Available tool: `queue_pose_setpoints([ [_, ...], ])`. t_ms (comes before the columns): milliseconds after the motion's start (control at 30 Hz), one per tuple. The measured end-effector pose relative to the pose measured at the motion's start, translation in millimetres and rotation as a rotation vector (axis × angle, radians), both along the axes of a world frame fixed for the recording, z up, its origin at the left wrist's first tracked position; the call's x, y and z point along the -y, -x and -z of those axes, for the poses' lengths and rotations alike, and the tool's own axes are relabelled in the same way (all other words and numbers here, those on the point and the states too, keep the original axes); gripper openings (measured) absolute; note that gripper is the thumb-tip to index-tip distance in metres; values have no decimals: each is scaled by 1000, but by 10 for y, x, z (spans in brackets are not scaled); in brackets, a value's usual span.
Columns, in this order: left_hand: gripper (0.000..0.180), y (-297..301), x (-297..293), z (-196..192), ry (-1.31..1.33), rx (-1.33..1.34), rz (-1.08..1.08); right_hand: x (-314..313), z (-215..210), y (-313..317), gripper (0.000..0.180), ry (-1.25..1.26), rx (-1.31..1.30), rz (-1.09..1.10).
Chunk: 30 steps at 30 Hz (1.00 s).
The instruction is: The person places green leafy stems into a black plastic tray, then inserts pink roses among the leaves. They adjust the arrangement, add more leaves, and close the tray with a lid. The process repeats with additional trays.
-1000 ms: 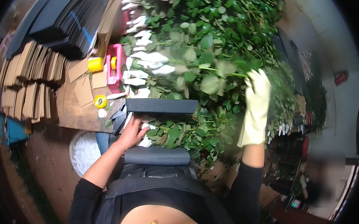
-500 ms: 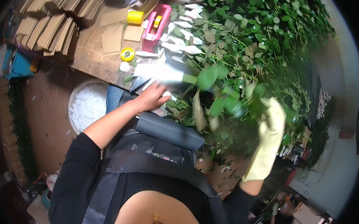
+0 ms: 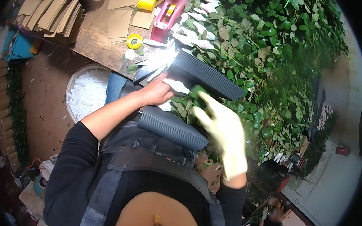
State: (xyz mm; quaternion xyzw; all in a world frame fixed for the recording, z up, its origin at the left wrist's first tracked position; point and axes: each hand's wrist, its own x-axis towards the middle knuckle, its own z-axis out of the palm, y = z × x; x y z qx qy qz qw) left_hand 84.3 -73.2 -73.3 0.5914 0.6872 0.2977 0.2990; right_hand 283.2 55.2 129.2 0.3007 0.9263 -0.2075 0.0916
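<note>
My bare left hand (image 3: 154, 93) is curled at the edge of the worktable, its fingers closed at the tip of a flower bud in white netting (image 3: 176, 86). Green leaves (image 3: 198, 96) hang off the bud's stem end, beside the fingertips of my right hand (image 3: 221, 128). That hand wears a pale yellow rubber glove, slightly blurred, with thumb and fingers apart. Both hands are between two ribbed black pads, the far one (image 3: 208, 77) and the near one (image 3: 172, 129). White strips (image 3: 153, 62) lie just beyond my left hand.
Leafy stems (image 3: 273, 56) with several netted buds (image 3: 202, 44) are heaped at the right. A pink tape dispenser (image 3: 163, 23), yellow tape roll (image 3: 134, 41) and cardboard stacks (image 3: 49, 15) occupy the table. A white tub (image 3: 69, 94) of white pieces stands lower left.
My right hand has swung left from the far side of the pads toward my left hand. The blurred leafy stem over the far pad is gone from there, and that pad now shows.
</note>
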Motion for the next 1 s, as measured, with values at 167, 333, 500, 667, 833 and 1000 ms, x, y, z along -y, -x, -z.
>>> queue_pose_setpoints([
  [167,37,93,-83,-259,-188,-6,21,-185,1389,321,38,-348,31,12],
  [333,29,148,-87,-267,-48,233,-251,-185,1370,445,37,-326,63,-7],
  [500,17,210,33,-331,-340,850,-756,-206,1545,309,34,-435,-52,-25],
  [667,22,359,59,-351,-131,304,-509,-196,1301,410,35,-228,182,23],
  [833,27,193,-157,-117,96,160,-374,-151,1462,366,27,-319,57,-32],
  [1000,23,235,-51,-214,-198,829,-840,-164,1417,344,28,-371,49,-87],
])
